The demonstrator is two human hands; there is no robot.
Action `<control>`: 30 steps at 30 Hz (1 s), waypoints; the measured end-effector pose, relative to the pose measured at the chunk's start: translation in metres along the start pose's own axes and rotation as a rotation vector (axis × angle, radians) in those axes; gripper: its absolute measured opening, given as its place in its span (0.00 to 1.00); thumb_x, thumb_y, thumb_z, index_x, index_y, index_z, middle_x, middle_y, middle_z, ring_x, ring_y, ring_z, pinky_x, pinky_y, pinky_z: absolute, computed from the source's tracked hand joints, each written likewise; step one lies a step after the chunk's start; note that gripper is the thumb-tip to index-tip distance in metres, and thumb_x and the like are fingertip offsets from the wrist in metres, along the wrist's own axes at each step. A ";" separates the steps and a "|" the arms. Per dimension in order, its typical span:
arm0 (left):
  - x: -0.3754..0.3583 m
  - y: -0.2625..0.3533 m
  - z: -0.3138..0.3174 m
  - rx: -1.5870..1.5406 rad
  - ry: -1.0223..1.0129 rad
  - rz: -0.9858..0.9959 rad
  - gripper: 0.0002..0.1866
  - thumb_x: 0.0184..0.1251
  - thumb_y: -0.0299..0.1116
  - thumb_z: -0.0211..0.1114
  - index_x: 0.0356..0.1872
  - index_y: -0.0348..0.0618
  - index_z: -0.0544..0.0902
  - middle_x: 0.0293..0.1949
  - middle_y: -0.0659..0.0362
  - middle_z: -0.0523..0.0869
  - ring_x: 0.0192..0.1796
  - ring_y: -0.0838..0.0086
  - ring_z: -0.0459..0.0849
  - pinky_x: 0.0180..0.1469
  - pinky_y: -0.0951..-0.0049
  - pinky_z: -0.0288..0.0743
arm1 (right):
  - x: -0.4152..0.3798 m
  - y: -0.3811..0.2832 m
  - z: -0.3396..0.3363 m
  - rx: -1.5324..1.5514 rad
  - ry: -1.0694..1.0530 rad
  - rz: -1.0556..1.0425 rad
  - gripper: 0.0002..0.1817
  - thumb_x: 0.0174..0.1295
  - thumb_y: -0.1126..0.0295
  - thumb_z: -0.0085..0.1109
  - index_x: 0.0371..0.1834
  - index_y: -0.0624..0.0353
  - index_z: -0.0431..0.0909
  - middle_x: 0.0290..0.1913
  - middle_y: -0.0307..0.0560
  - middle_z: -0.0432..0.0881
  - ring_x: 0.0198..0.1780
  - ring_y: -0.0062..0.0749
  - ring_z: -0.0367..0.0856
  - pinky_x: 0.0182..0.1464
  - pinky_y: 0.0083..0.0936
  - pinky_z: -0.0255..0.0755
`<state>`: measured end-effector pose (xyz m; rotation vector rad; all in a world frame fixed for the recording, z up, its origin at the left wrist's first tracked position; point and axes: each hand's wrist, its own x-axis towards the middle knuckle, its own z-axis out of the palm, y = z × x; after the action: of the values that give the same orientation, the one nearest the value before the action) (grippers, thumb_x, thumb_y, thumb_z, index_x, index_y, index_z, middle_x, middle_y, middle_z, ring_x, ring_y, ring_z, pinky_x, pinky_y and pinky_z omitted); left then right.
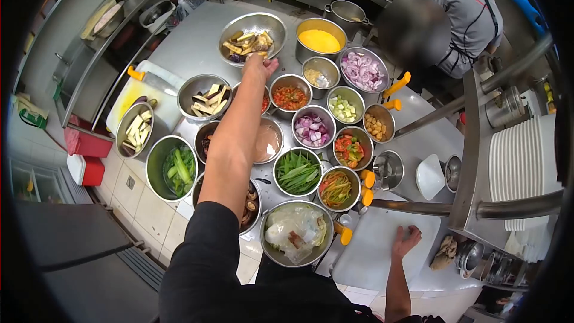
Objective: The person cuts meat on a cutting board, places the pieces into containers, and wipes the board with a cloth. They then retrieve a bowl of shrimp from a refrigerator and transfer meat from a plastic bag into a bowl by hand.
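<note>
My left arm stretches across the counter, and my left hand (260, 67) is at the near rim of a steel colander (276, 29). Browned eggplant pieces (248, 42) lie in it, right by my fingertips. Those fingers are mostly hidden behind the hand, so their grip does not show. Beside the colander are a pot of yellow liquid (321, 40) and a bowl of raw eggplant strips (209, 101). My forearm partly covers several bowls, among them one with sliced mushrooms (249, 203). My right hand (407, 241), fingers apart and holding nothing, is over a white cutting board (371, 245).
Steel containers hold purple onion (362, 72), green beans or pods (298, 171), leafy greens (179, 170) and a plastic bag (296, 232). Orange handles (397, 85) jut out at the right. Stacked plates (514, 161) stand on a shelf. A co-worker (472, 24) stands at the back right.
</note>
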<state>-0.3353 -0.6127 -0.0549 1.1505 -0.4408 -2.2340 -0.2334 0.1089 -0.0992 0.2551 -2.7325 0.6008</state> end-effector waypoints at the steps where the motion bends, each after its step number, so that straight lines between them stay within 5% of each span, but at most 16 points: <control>1: 0.013 0.002 -0.011 -0.002 0.020 -0.035 0.21 0.68 0.28 0.53 0.62 0.39 0.65 0.52 0.41 0.71 0.43 0.49 0.79 0.41 0.49 0.83 | 0.000 -0.002 0.002 -0.020 -0.027 -0.001 0.21 0.55 0.58 0.66 0.43 0.62 0.72 0.40 0.51 0.72 0.46 0.47 0.68 0.51 0.42 0.61; 6: 0.031 0.004 -0.021 -0.208 -0.015 0.241 0.23 0.61 0.22 0.55 0.59 0.30 0.65 0.50 0.40 0.75 0.37 0.50 0.82 0.37 0.49 0.83 | -0.001 -0.006 0.001 -0.011 -0.001 0.061 0.23 0.51 0.61 0.67 0.45 0.60 0.71 0.44 0.53 0.72 0.49 0.50 0.66 0.54 0.45 0.59; 7: 0.012 0.013 -0.011 -0.192 0.124 0.259 0.22 0.59 0.20 0.54 0.57 0.30 0.66 0.47 0.40 0.77 0.38 0.51 0.83 0.36 0.49 0.84 | 0.001 -0.011 -0.002 -0.040 -0.007 0.053 0.22 0.51 0.60 0.67 0.45 0.60 0.71 0.43 0.51 0.72 0.48 0.48 0.67 0.53 0.43 0.60; 11: -0.026 0.032 -0.011 -0.172 0.103 0.229 0.12 0.55 0.20 0.57 0.41 0.30 0.73 0.31 0.47 0.77 0.26 0.66 0.77 0.29 0.59 0.83 | 0.001 -0.012 -0.001 -0.041 0.019 0.034 0.21 0.52 0.59 0.65 0.43 0.58 0.70 0.43 0.49 0.71 0.48 0.46 0.67 0.53 0.42 0.59; 15: -0.113 0.053 -0.008 0.181 0.164 0.469 0.05 0.49 0.22 0.59 0.28 0.31 0.76 0.18 0.56 0.72 0.16 0.72 0.70 0.19 0.69 0.76 | 0.001 -0.012 -0.002 -0.018 0.016 0.051 0.20 0.54 0.58 0.64 0.43 0.57 0.70 0.43 0.48 0.71 0.47 0.45 0.66 0.53 0.42 0.58; 21: -0.222 0.092 -0.054 0.543 -0.048 0.743 0.04 0.48 0.21 0.59 0.27 0.33 0.76 0.20 0.56 0.77 0.15 0.72 0.73 0.14 0.72 0.69 | 0.000 -0.003 0.002 0.035 0.029 0.052 0.18 0.54 0.59 0.65 0.43 0.55 0.71 0.45 0.46 0.71 0.49 0.46 0.66 0.53 0.43 0.58; 27: -0.330 0.077 -0.107 0.773 -0.212 0.703 0.01 0.45 0.20 0.56 0.21 0.34 0.75 0.18 0.61 0.73 0.18 0.77 0.69 0.21 0.74 0.63 | 0.007 0.011 0.000 0.240 0.031 0.086 0.10 0.57 0.64 0.63 0.36 0.57 0.77 0.38 0.47 0.77 0.43 0.44 0.72 0.50 0.38 0.63; 30: -0.396 0.035 -0.113 0.980 -0.325 0.548 0.09 0.37 0.22 0.53 0.23 0.33 0.78 0.19 0.60 0.77 0.17 0.79 0.71 0.20 0.78 0.64 | 0.016 0.043 -0.010 0.380 0.018 0.067 0.09 0.56 0.66 0.63 0.36 0.57 0.78 0.39 0.49 0.79 0.44 0.46 0.73 0.51 0.37 0.64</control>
<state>-0.0493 -0.3933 0.1475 0.8865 -1.8711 -1.6836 -0.2559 0.1499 -0.1014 0.2456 -2.5992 1.1359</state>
